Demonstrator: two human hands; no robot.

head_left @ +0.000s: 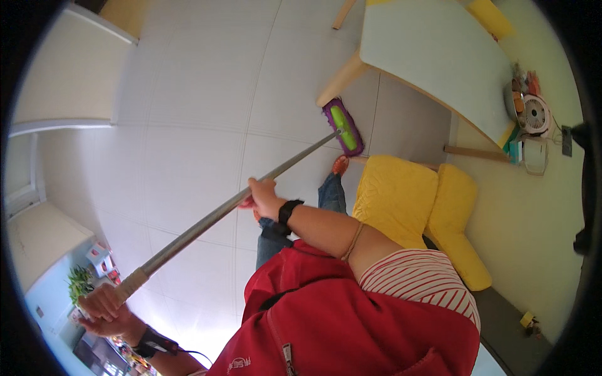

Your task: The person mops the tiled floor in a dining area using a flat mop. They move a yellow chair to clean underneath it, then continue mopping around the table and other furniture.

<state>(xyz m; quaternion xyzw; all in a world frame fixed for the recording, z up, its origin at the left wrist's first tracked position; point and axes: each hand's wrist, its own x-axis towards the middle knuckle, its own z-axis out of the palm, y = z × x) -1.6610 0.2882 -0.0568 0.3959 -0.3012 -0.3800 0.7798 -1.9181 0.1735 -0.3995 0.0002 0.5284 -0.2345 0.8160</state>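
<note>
On pale tiled floor (pixel 188 144), mop (pixel 301 156) w/ purple-green head (pixel 344 128). Gripped w/ fingers wrapped round pole (pixel 210 219): by L hand (pixel 106 308) at top end, by R hand (pixel 266 197) approx. midway. At head end: table leg (pixel 342 80) just beside, yellow chair (pixel 398 194) nr.

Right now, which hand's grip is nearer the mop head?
The right hand's grip. It is partway down the mop's metal pole, nearer the mop head, while the left hand's grip is at the pole's opposite, pale end.

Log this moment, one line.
left hand: holding mop pole, top end | right hand: gripping pole lower | mop head: floor, beside table leg
</note>
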